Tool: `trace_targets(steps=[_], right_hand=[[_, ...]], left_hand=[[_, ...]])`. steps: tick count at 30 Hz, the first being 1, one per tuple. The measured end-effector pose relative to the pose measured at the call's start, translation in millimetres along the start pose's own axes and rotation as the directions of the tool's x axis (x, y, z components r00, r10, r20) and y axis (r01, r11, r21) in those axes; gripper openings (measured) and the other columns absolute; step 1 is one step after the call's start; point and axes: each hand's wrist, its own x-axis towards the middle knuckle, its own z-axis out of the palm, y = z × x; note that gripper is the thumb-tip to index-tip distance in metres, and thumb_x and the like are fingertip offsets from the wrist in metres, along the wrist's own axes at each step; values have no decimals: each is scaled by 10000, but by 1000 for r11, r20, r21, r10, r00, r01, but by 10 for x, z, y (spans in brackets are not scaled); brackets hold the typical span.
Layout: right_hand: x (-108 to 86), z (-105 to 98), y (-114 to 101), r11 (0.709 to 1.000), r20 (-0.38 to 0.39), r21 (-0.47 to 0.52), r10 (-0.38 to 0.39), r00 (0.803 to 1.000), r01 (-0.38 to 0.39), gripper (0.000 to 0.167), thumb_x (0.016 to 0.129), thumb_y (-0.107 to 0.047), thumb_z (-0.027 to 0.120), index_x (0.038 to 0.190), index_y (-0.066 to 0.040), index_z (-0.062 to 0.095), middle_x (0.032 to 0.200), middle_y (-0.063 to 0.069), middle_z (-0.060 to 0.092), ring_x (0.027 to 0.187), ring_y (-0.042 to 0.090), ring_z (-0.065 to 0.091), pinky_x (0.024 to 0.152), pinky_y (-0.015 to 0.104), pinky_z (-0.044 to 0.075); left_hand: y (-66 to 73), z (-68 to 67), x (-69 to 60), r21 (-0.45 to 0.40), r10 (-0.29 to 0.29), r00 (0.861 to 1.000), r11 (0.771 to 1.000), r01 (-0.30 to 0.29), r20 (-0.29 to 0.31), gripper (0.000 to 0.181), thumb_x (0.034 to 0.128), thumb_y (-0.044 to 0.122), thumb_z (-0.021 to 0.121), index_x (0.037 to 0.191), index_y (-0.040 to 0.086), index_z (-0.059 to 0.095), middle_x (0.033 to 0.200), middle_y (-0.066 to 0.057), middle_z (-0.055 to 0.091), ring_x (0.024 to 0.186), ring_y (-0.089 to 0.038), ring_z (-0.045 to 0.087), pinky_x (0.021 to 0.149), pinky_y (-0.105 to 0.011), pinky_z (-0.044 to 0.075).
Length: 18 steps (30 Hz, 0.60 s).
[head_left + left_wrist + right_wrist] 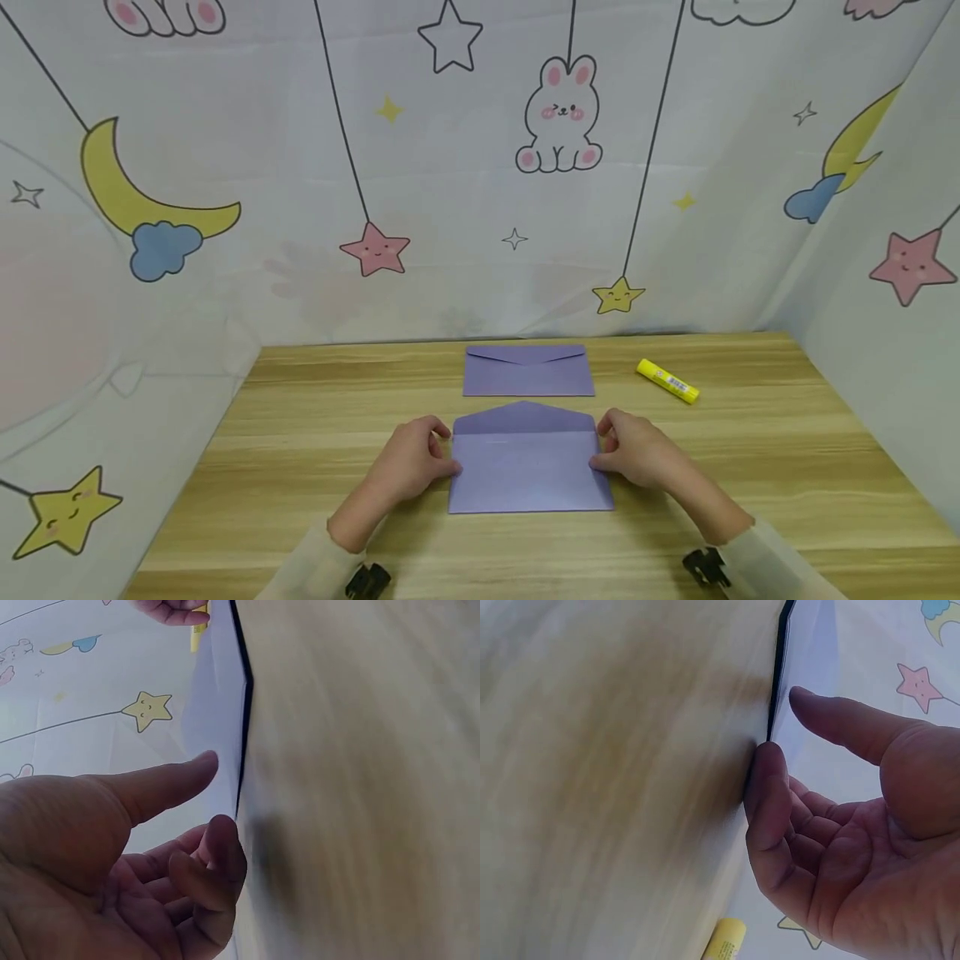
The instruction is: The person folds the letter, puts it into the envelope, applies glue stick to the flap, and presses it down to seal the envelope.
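Note:
A purple envelope (532,471) with its pointed flap folded out away from me lies between my two hands. My left hand (412,454) holds its left edge, the thumb over the top face and the other fingers curled beside the edge. On the opposite edge my right hand (637,448) does the same, its index fingertip against the edge in the right wrist view. A dark line of shadow runs under the envelope in both wrist views. Behind it lies a second purple envelope (528,379), its flap folded down. To the right lies a yellow glue stick (667,382).
The wooden table (300,467) carries all these things. A white cloth (450,167) printed with stars, moons and a rabbit hangs behind the table's far edge and along its sides. Black straps (367,581) sit at the wrists.

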Motion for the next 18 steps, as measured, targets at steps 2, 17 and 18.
trace_targets(steps=[2,17,18], right_hand=[[-3,-11,13,1000,-5,-4,-8,1000,8,417,892,-182,860,1165,9,610,884,45,610,777,196,567,701,355,488],[42,-410,109,992,-152,-127,-49,987,29,463,975,-283,769,1281,25,607,995,91,672,847,249,643,754,462,542],[59,-439,122,989,-169,-146,-51,984,26,464,983,-281,762,1286,32,603,1011,106,675,864,266,650,767,480,543]], left_hand=[[4,-24,8,-1,1,1000,1000,-1,-26,407,816,118,915,1132,-18,696,737,11,591,643,-136,541,632,-324,480],[-16,-159,141,284,177,961,952,-113,-213,548,933,365,836,1360,63,673,1329,-131,666,1214,-350,645,1007,-525,529],[-25,-165,152,313,198,957,942,-125,-213,559,934,376,832,1366,61,672,1348,-137,660,1249,-364,629,1033,-544,512]])
